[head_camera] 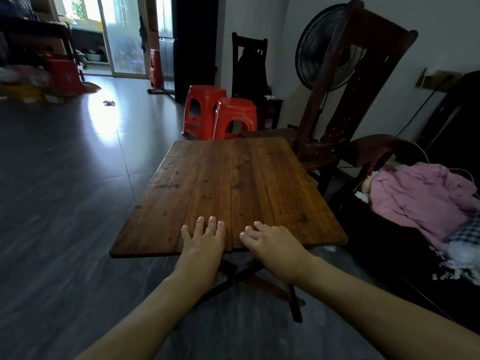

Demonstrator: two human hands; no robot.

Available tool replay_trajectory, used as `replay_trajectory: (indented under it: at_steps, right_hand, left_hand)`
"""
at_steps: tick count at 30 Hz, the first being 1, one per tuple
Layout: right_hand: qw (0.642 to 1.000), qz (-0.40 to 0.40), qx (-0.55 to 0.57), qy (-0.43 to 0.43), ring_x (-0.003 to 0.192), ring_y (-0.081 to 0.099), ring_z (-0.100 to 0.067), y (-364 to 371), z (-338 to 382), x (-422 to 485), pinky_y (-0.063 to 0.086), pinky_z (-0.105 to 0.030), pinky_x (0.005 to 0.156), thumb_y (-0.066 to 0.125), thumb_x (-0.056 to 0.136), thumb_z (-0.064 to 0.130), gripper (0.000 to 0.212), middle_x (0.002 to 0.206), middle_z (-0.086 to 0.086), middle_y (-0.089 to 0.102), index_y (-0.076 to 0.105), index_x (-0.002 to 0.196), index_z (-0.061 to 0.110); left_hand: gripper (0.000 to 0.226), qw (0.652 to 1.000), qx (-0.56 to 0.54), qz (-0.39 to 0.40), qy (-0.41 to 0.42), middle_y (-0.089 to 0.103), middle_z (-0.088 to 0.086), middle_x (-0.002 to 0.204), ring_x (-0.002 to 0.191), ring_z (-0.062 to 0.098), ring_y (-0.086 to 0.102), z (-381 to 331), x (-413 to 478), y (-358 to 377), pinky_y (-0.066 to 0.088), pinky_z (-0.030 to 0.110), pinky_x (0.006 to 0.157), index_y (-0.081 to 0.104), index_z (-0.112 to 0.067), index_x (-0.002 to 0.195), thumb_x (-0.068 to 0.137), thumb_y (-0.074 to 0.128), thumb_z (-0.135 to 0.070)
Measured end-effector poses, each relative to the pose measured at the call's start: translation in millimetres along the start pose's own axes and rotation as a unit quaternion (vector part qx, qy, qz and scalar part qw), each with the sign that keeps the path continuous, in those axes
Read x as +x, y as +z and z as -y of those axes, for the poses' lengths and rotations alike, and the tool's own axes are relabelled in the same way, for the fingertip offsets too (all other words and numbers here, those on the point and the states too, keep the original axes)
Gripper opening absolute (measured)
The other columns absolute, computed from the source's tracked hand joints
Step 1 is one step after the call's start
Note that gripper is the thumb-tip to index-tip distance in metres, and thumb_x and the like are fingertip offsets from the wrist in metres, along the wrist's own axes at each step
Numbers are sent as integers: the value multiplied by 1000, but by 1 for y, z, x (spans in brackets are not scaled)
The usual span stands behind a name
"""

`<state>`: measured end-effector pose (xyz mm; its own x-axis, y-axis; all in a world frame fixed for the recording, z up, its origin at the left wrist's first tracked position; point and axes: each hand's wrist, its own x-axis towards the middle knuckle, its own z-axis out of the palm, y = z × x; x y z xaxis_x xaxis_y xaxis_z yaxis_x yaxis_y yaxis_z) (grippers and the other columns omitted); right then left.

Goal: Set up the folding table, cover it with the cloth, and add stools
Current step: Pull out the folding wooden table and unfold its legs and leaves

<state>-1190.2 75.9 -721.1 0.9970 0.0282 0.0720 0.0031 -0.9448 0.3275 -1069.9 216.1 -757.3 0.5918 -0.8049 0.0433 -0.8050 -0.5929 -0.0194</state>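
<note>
Your left fingers (pixel 212 225) lie straight and slightly spread, tips pointing away from you, flat on the wood. They curl round nothing and hold nothing. Your right fingers (pixel 261 228) are stretched out too, angled forward and toward the left, lying close together on the surface, with nothing in their grasp.

Your left hand (pixel 204 242) rests palm down on the left half of the folding table (pixel 262 178), just left of the seam (pixel 231 193) that runs down the middle of the top. Your right hand (pixel 271 245) rests palm down on the right half, just right of that seam. Both hands sit at the near edge, and both wrists hang over it.

The table stands opened out directly in front of you. Its two halves lie level and meet at the seam, and the top is bare wood. The crossed legs (pixel 241 276) show below the near edge, standing on the dark tiled floor (pixel 65 203).

Beyond the far edge stand two red stools (pixel 235 116), side by side and touching or nearly so, the right one closer to the table.

To the right of the table a wooden chair (pixel 350 100) stands just beside its far corner, with a standing fan (pixel 319 48) behind it. Further right, pink fabric (pixel 420 201) lies crumpled on a dark seat, with a patch of checked fabric (pixel 467 229) at its near side.
</note>
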Motion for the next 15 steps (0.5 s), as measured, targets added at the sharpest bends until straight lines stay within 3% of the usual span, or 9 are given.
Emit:
replay_trajectory:
  at_steps: [7, 11, 15]
  right_hand:
    - [1000, -2, -11, -5, 133, 48, -37, 2, 2, -10, 52, -43, 95, 69, 88, 7, 61, 146, -16, 49, 44, 144, 8]
    - [1000, -3, -5, -8, 135, 47, -36, 4, 1, -24, 52, -43, 95, 64, 92, 10, 57, 148, -15, 48, 42, 145, 9]
    - [999, 27, 20, 14, 136, 45, -34, 12, 1, -38, 52, -43, 95, 64, 93, 11, 58, 149, -14, 47, 42, 146, 10]
  left_hand:
    - [100, 1000, 7, -12, -1, 4, 15, 163, 149, 38, 3, -7, -7, 7, 12, 61, 116, 2, -12, 154, 84, 73, -20]
    - [102, 1000, 7, -14, 2, 2, 16, 163, 149, 39, 0, -15, -9, 14, 9, 63, 115, -1, -12, 154, 84, 73, -29]
    - [99, 1000, 28, 5, 9, 0, 19, 162, 148, 41, -2, -32, -13, 21, 6, 66, 114, -2, -10, 153, 87, 70, -24]
